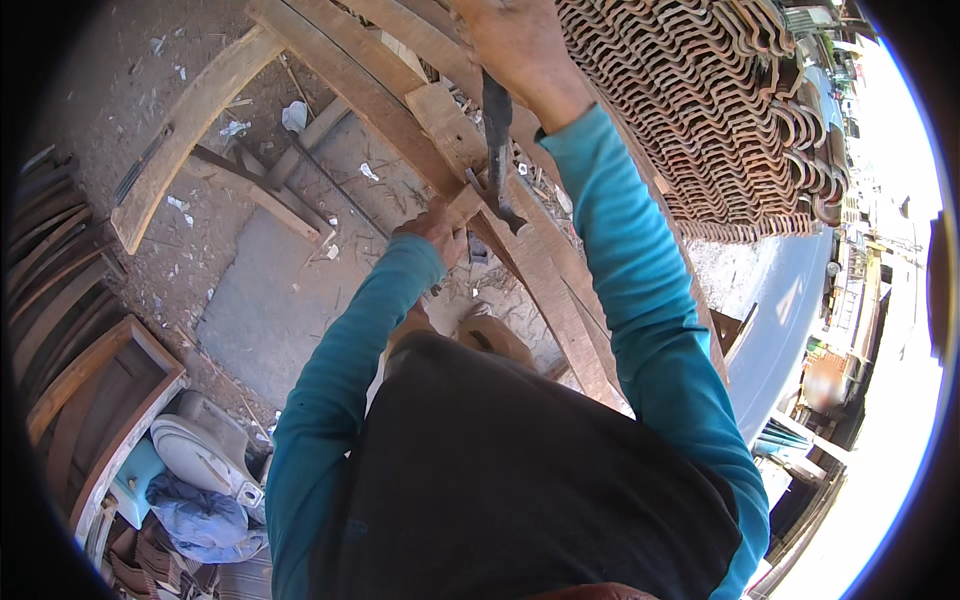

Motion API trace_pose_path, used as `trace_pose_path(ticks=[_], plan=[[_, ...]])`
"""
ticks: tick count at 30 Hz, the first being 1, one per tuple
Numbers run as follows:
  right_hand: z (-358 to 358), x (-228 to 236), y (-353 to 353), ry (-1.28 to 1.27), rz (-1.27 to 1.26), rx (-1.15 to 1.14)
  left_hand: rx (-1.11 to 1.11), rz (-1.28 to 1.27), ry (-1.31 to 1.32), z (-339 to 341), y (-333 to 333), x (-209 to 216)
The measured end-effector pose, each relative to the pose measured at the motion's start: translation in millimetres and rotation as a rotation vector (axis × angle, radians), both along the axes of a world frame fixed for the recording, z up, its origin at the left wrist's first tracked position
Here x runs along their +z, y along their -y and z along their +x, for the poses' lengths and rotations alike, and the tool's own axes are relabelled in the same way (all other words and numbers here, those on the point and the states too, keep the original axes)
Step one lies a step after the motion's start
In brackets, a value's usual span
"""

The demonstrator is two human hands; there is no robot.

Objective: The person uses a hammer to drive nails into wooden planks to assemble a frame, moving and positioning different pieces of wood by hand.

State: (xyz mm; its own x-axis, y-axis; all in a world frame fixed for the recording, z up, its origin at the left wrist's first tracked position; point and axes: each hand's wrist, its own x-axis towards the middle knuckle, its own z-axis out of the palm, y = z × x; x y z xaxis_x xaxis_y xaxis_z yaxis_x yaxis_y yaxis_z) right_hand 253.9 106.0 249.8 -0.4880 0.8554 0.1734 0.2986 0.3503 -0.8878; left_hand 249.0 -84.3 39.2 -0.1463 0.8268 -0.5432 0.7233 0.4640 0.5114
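My right hand (pixel 515 50), at the top, is closed around the dark handle of a hammer (pixel 497 130). The hammer's metal head points down and rests against or just over the wooden beams (pixel 545 270); exact contact is hard to tell. Beside that head, my left hand (pixel 436 232) grips a small wooden block (pixel 465 205) at the edge of the timbers. Its fingers are partly hidden by the wood. A short plank (pixel 447 125) lies across the timbers just beyond the block.
Stacked clay roof tiles (pixel 680 120) rise at the upper right. A curved board (pixel 195 130) and a small wooden frame (pixel 270 190) lie left. Farther left are curved wood pieces (pixel 60 270), a wooden frame box (pixel 100 420), and a toilet seat (pixel 200 450). Debris litters the ground.
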Motion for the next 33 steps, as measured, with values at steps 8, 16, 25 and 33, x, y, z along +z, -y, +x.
trace_pose_path(ticks=[8, 16, 25, 33], plan=[[-79, -55, -56, 0.403, 0.104, -0.009, -0.004, 0.010, 0.025, -2, 3, 4], [-58, -50, -56, 0.182, 0.088, -0.032, -0.011, 0.202, 0.068, -2, 7, -12], [-37, -19, 6, -0.149, 0.039, 0.034, -0.069, 0.135, -0.089, 11, -3, -4], [-1, -1, -9, -0.201, -0.210, 0.050, 0.053, 0.221, -0.162, 24, -8, -19]])
